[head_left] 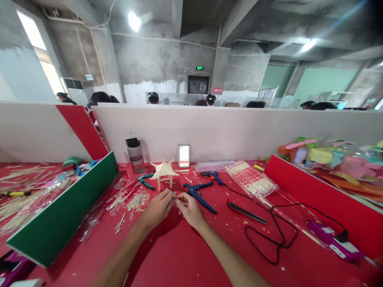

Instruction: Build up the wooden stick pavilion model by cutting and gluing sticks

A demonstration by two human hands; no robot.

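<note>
Over the middle of the red table, my left hand [160, 204] and my right hand [189, 209] meet with fingers closed and bent inward. A small bluish bit shows at the left fingertips; what the fingers pinch is too small to name. Just behind my left hand stands a little pavilion model [164, 170] of thin wooden sticks, with a flared roof on legs. Blue-handled cutters [200, 195] lie close to my right hand. To the left is a pile of short cut stick pieces [138, 201], with green-handled pliers [146, 182] behind it.
A glue gun [213, 176] trails a black cord to a purple power strip [333, 239]. A black utility knife [245, 212] and bagged sticks [251, 179] lie right. A water bottle [136, 157] and lit phone [184, 155] stand behind. Green [66, 211] and red [323, 203] dividers flank the table.
</note>
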